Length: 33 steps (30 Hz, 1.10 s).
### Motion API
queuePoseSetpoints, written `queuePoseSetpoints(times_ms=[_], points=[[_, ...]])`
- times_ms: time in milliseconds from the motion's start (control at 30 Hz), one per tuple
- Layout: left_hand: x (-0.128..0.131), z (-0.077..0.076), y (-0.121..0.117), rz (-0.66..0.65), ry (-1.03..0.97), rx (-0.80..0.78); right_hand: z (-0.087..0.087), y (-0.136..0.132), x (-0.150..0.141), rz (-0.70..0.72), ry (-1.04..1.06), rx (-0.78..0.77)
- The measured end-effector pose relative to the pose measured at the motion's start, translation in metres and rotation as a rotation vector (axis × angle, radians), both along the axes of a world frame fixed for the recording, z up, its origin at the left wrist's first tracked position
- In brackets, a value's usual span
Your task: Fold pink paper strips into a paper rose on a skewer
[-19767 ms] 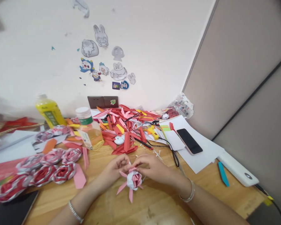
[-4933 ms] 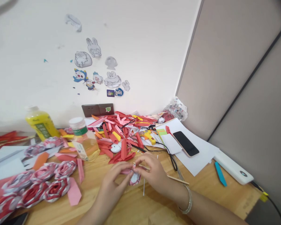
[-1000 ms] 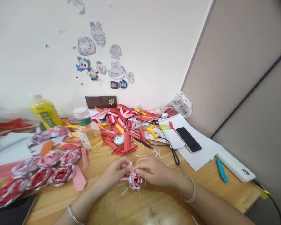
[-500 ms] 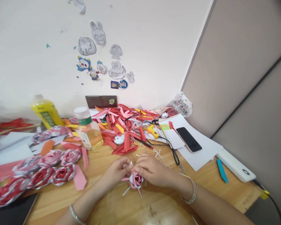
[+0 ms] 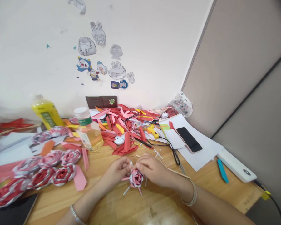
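Note:
Between my hands, above the wooden table [image 5: 121,206], is a pink and white paper rose [image 5: 137,179] with several narrow strip ends sticking out below and to the sides. My left hand [image 5: 120,170] is closed, thumb and fingers pinching a white paper tip at the rose's upper left edge. From the right, my right hand [image 5: 152,168] curls its fingers over the rose's top edge; its fingertips are partly hidden behind the hand. Finished-looking red and white paper roses [image 5: 63,175] lie to the left, beside a flat pink paper piece [image 5: 79,178].
Folded red and pink paper strips [image 5: 126,140] are heaped at the back, with a yellow glue gun [image 5: 153,131] nearby. A drink bottle [image 5: 48,112] and a clear jar [image 5: 89,131] stand left. A phone [image 5: 189,139] rests on white paper; a white power bank-like device [image 5: 236,165] lies right.
Almost nothing differs. My right hand has shifted very slightly at the rose, and the rose's face is turned a little more upward.

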<state>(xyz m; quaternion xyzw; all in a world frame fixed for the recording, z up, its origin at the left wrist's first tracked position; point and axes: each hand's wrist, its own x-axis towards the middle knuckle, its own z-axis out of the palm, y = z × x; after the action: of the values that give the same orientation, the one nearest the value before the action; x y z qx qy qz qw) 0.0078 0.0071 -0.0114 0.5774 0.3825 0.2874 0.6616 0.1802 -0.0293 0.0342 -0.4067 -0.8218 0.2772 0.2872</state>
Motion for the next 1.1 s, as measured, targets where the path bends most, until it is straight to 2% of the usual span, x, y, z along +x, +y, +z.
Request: queuePoseSetpoints(times_ms=[133,333,533,633,700,767,967,1100], points=[[0.0,0.0,0.0,0.01,0.017,0.005,0.001,-0.001,-0.001,0.018,-0.016,0.046],[0.0,0.001,-0.002,0.007,0.008,0.015,0.0,0.0,-0.001,0.015,-0.007,0.026],[0.0,0.006,-0.002,0.064,-0.016,0.017,0.0,0.0,-0.002,0.063,0.035,0.073],[-0.001,0.012,-0.002,0.16,-0.08,0.052,-0.002,0.003,0.003,-0.058,0.193,0.046],[-0.002,0.015,-0.002,0.221,-0.141,0.05,-0.004,0.007,0.007,-0.216,0.319,0.018],[-0.002,0.015,-0.003,0.252,-0.188,0.049,-0.006,0.012,0.012,-0.297,0.413,-0.046],[-0.004,0.007,-0.004,0.289,-0.162,0.151,-0.018,0.024,0.014,-0.368,0.499,-0.179],[-0.004,0.009,-0.005,0.262,-0.148,0.174,-0.025,0.028,0.012,-0.283,0.658,-0.358]])
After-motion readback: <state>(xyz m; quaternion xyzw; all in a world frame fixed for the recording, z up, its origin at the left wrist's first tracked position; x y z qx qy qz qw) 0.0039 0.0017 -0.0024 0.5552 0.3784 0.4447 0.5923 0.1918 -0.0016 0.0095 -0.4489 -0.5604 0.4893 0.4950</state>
